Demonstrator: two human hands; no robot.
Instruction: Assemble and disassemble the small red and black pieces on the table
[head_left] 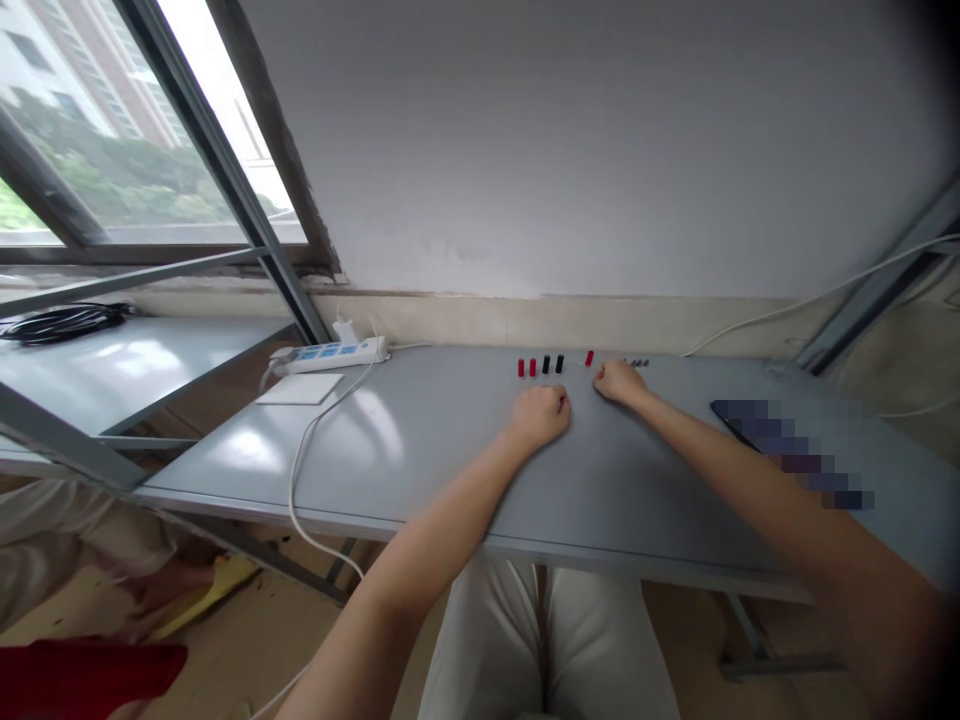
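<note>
On the grey table (pixel 420 440) my left hand (pixel 541 413) rests as a closed fist; a tiny red spot shows at its fingers, too small to name. My right hand (pixel 619 381) lies a little farther back, fingers curled, just behind a small upright red piece (pixel 589 357). Left of that stand two red pieces (pixel 526 367) and two black pieces (pixel 553 364) in a row. Several tiny dark parts (pixel 639 363) lie to the right of my right hand.
A white power strip (pixel 330 354) with a white cable (pixel 300 470) sits at the table's back left, beside a flat white square (pixel 300 388). A blurred dark object (pixel 795 450) lies at the right. A coil of black cable (pixel 64 322) lies on the left bench.
</note>
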